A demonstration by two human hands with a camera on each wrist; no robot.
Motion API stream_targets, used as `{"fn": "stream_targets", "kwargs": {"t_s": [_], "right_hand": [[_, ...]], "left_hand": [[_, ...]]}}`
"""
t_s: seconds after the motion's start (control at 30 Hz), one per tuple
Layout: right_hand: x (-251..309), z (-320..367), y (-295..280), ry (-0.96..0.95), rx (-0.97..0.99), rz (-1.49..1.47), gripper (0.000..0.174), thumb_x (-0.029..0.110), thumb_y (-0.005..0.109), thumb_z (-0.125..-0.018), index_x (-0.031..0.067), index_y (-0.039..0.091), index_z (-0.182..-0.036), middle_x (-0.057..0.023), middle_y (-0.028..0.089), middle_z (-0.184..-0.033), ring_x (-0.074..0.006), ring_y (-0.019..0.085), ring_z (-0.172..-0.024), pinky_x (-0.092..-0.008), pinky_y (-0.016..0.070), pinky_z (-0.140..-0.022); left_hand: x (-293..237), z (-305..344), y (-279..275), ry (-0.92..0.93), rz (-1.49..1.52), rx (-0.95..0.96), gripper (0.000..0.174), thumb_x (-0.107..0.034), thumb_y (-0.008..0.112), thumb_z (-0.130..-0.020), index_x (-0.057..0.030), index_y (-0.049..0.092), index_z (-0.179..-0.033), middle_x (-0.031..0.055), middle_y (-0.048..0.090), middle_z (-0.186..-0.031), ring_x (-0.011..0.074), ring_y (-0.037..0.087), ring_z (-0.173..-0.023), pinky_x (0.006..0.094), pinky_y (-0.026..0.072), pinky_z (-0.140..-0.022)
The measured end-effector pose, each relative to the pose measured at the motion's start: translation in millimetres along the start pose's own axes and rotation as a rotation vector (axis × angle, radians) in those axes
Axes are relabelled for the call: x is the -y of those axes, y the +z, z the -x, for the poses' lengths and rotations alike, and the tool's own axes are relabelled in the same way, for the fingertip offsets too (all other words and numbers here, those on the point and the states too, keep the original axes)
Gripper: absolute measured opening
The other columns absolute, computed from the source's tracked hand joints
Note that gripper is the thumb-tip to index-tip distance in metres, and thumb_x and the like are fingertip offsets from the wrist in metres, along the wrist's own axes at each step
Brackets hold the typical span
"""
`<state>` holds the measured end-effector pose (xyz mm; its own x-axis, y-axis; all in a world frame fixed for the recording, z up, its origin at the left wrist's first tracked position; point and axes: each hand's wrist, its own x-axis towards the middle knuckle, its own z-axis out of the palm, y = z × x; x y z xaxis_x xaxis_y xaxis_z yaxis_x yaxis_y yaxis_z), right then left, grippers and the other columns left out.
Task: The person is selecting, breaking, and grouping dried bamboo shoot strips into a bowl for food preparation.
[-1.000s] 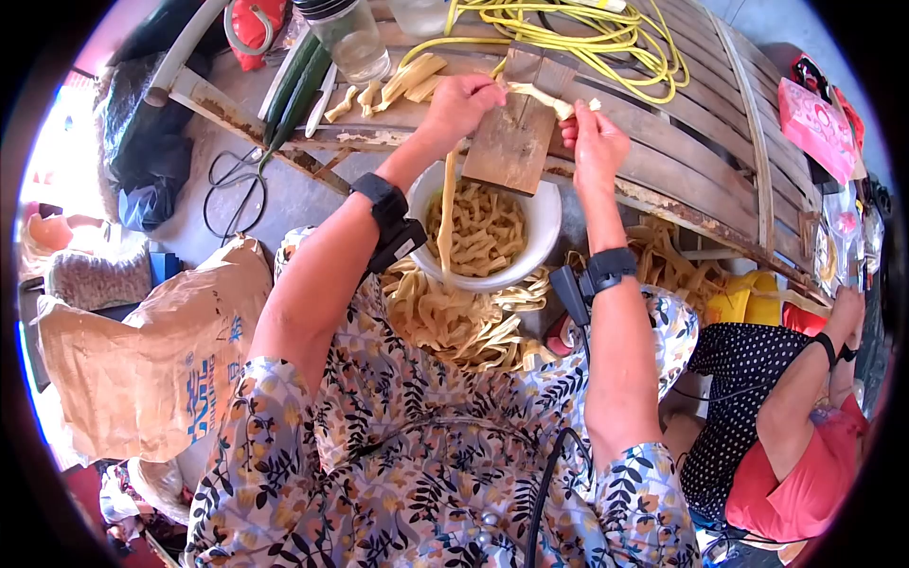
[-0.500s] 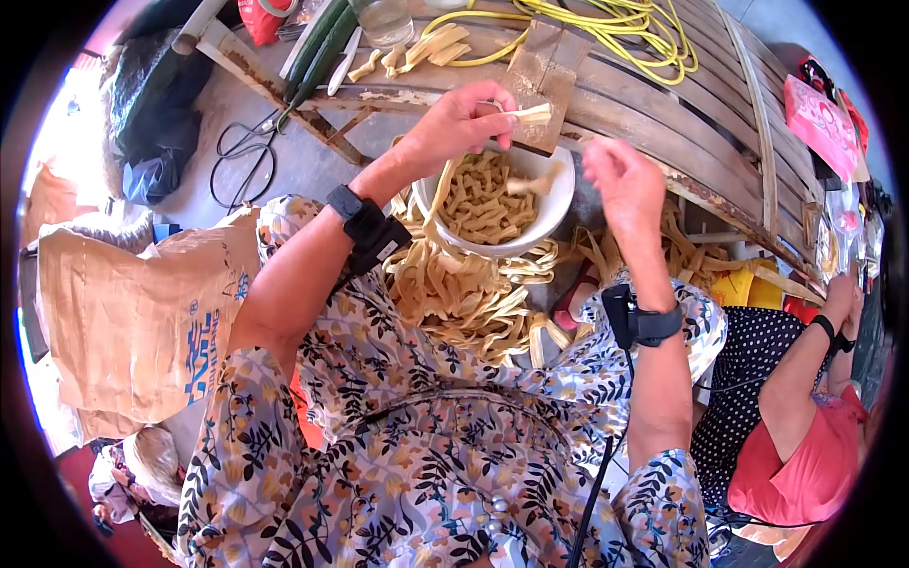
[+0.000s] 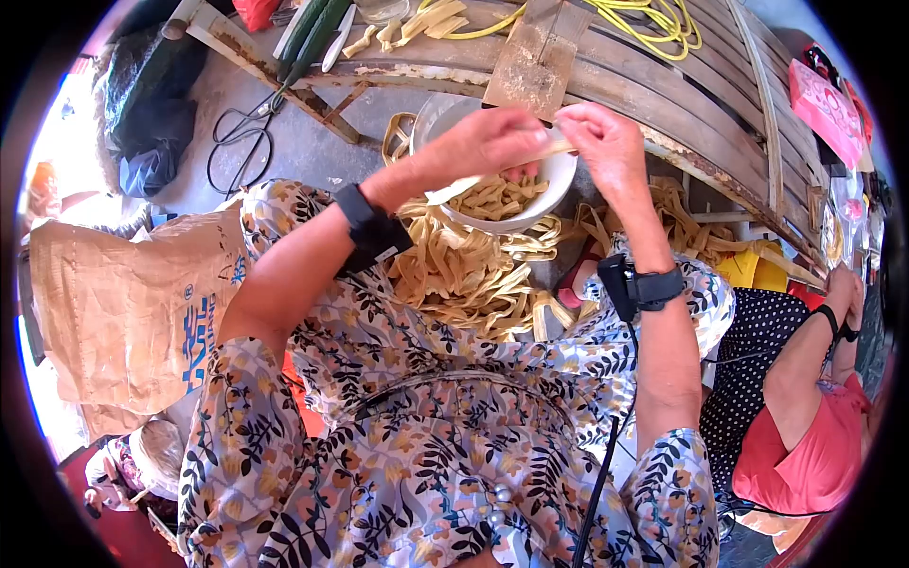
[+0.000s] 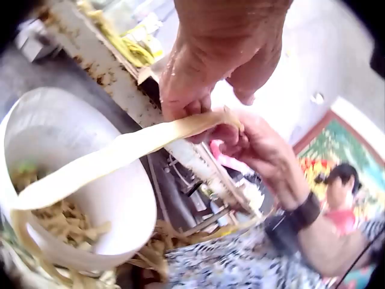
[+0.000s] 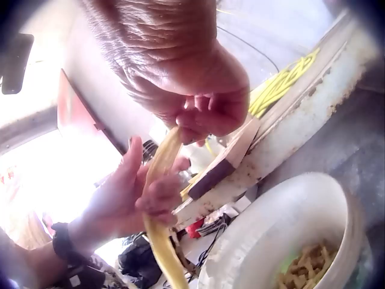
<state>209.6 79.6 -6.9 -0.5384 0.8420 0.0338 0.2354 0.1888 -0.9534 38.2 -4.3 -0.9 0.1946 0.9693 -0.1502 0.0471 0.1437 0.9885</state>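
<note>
A long pale yellow strip stretches over a white bucket, with its tail hanging past the rim. My right hand pinches the strip's end between thumb and fingers. Close beside it, my left hand has its fingers bent over the same strip, as the right wrist view shows. Short chopped pieces lie inside the bucket. Just beyond the hands is a wooden board with crumbs on it, jutting over the edge of the slatted bench. In the head view, the hands cover part of the bucket.
Many long strips are heaped below the bucket. The slatted bench has a rusty front edge and carries yellow cable, cucumbers and several strip pieces. A brown sack stands left; another person sits right.
One second ago both hands held a strip over the board. A short piece then dropped toward the bucket from near the right hand. Now the hands have met over the bucket on the long strip.
</note>
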Motion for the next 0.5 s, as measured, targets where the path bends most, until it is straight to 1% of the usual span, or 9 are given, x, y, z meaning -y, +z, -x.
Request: {"fn": "stream_targets", "kwargs": {"t_s": [0.1, 0.13, 0.17, 0.27, 0.33, 0.37, 0.4, 0.43, 0.5], "right_hand": [[-0.3, 0.2, -2.8, -0.135, -0.056, -0.023, 0.01, 0.009, 0.06, -0.078, 0.0012, 0.062, -0.085, 0.0001, 0.058, -0.066, -0.0035, 0.05, -0.06, -0.0184, 0.04, -0.055], [-1.5, -0.7, -4.0, -0.156, -0.042, -0.013, 0.011, 0.01, 0.059, -0.079, 0.0015, 0.062, -0.085, -0.0006, 0.059, -0.067, -0.0045, 0.051, -0.061, -0.0194, 0.0406, -0.055], [-2.9, -1.4, -5.4, -0.176, -0.032, -0.005, 0.012, 0.011, 0.059, -0.079, 0.0019, 0.062, -0.086, -0.0013, 0.06, -0.068, -0.0055, 0.052, -0.061, -0.0204, 0.0413, -0.056], [-6.0, -6.1, -13.0, -0.334, -0.167, 0.323, 0.015, 0.016, 0.055, -0.082, 0.0035, 0.063, -0.087, -0.0039, 0.063, -0.073, -0.0097, 0.056, -0.062, -0.024, 0.0433, -0.057], [-0.5, -7.8, -12.7, -0.258, -0.091, 0.292, 0.018, 0.019, 0.053, -0.084, 0.0045, 0.063, -0.084, -0.0043, 0.064, -0.077, -0.0117, 0.059, -0.066, -0.0256, 0.0445, -0.058], [1.5, -7.4, -11.6, -0.218, -0.056, 0.275, 0.02, 0.021, 0.051, -0.085, 0.005, 0.063, -0.083, -0.0045, 0.065, -0.079, -0.0127, 0.06, -0.067, -0.0263, 0.045, -0.059], [-0.3, -4.8, -8.9, -0.156, 0.047, 0.21, 0.024, 0.022, 0.05, -0.085, 0.0025, 0.062, -0.078, -0.0052, 0.064, -0.07, -0.0117, 0.06, -0.061, -0.0251, 0.0449, -0.057], [-3.2, -1.9, -8.5, -0.015, 0.149, 0.192, 0.024, 0.021, 0.05, -0.085, 0.0018, 0.062, -0.077, -0.0058, 0.064, -0.067, -0.0121, 0.059, -0.058, -0.0251, 0.0449, -0.057], [-6.6, 1.6, -7.6, 0.259, 0.356, 0.153, 0.026, 0.02, 0.05, -0.085, 0.0002, 0.061, -0.074, -0.0069, 0.062, -0.06, -0.0128, 0.058, -0.051, -0.025, 0.0448, -0.056]], "left_hand": [[3.3, 5.9, -14.0, -0.106, 0.038, 0.06, 0.023, -0.023, 0.05, -0.088, -0.0009, 0.058, -0.089, 0.0, 0.057, -0.072, 0.0066, 0.049, -0.061, 0.0189, 0.0403, -0.059], [4.2, 5.0, -15.6, -0.111, 0.037, 0.038, 0.019, -0.019, 0.052, -0.087, -0.0007, 0.058, -0.09, -0.0014, 0.057, -0.072, 0.006, 0.049, -0.062, 0.0208, 0.0418, -0.059], [7.3, 3.7, -16.6, -0.012, -0.076, -0.023, 0.017, -0.017, 0.053, -0.086, -0.0011, 0.058, -0.09, -0.0005, 0.058, -0.072, 0.0071, 0.05, -0.062, 0.0216, 0.0422, -0.058], [16.0, -1.2, -11.9, 0.318, -0.437, -0.194, 0.013, -0.012, 0.056, -0.081, -0.002, 0.058, -0.089, 0.0028, 0.059, -0.071, 0.0118, 0.052, -0.061, 0.0241, 0.0433, -0.056], [16.7, -0.9, -0.9, 0.574, -0.708, -0.298, 0.012, -0.007, 0.058, -0.077, -0.0025, 0.058, -0.088, 0.0061, 0.058, -0.071, 0.0168, 0.054, -0.061, 0.0261, 0.044, -0.055], [15.4, -0.9, 1.7, 0.624, -0.783, -0.256, 0.012, -0.007, 0.058, -0.076, -0.0029, 0.057, -0.087, 0.008, 0.055, -0.069, 0.0201, 0.054, -0.06, 0.0281, 0.0436, -0.054], [11.7, -0.9, 4.2, 0.675, -0.858, -0.207, 0.012, -0.007, 0.058, -0.074, -0.0033, 0.056, -0.086, 0.0098, 0.053, -0.067, 0.0233, 0.053, -0.059, 0.0301, 0.0433, -0.053], [8.0, -0.1, 7.0, 0.724, -0.931, -0.159, 0.013, -0.007, 0.057, -0.073, -0.0037, 0.055, -0.085, 0.0116, 0.05, -0.065, 0.0265, 0.053, -0.058, 0.0321, 0.043, -0.051], [5.0, 2.7, 12.0, 0.795, -1.001, -0.13, 0.011, -0.006, 0.055, -0.072, -0.0038, 0.052, -0.082, 0.0095, 0.047, -0.065, 0.0264, 0.052, -0.058, 0.0342, 0.0426, -0.051]]}}
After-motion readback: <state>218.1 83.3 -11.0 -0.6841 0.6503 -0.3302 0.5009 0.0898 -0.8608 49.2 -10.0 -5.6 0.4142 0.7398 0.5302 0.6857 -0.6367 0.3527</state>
